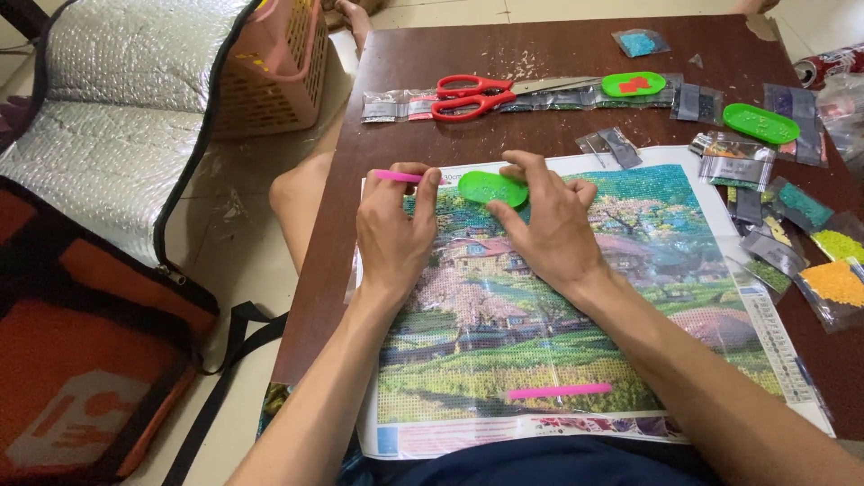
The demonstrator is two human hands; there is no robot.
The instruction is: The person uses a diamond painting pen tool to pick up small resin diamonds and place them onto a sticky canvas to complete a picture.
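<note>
Insulated bag (pixel 108 135), silver-lined with an orange and black shell, lies open on the floor at far left, a pinkish plastic basket (pixel 279 63) standing just beside its upper edge. Dark brown table (pixel 558 49) fills the middle and right of the view. Diamond-painting canvas (pixel 576 360), a landscape of houses, pink trees and green fields, lies flat on the near half of the table. Left hand (pixel 391 234) rests on the upper left part of the canvas, its fingers closed around a slim pink pen (pixel 398 176) that points leftward past the thumb. Green oval tray (pixel 492 188) sits on the top edge of the canvas, between the two hands. Right hand (pixel 551 229) lies just beside it, thumb and forefinger pinching the right end of the tray, the other fingers spread loosely on the canvas. Second pink pen (pixel 558 391) lies loose on the lower part of the canvas, well apart from both hands. Red-handled scissors (pixel 472 96) lie at the back of the table on a row of small clear packets. Two further green trays (pixel 634 85) and (pixel 760 123) sit to the right of the scissors. Bead packets (pixel 832 283), some orange, yellow-green and teal, crowd the right edge.
</note>
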